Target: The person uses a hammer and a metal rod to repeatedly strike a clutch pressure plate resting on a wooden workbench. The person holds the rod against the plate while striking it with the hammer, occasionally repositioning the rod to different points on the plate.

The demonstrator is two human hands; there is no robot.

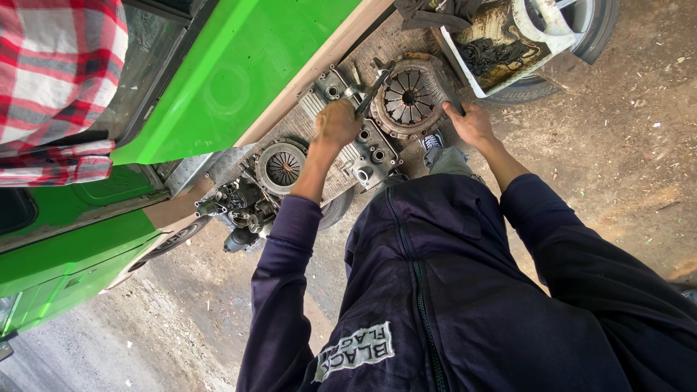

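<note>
Two bare hands are at work over a round, rusty clutch pressure plate (409, 98) that lies on a worn metal ledge (305, 120) along the edge of the green vehicle body (239, 72). I see my left hand (336, 123) just beside the pressure plate, closed around the handle of a dark metal tool (372, 91) whose far end reaches onto the plate's rim. My right hand (470, 123) is on the plate's other side, fingers curled down on its outer edge; I cannot tell whether it grips the rim or only presses on it. Touching the pressure plate, under my left hand, sits a grey metal casting (367, 149) with several round bores. Further from the plate along the ledge lies a smaller clutch disc (281, 167), and past it a cluster of dark greasy parts (239, 207). Beyond the plate, a white tray (508, 40) holds oily black residue.
</note>
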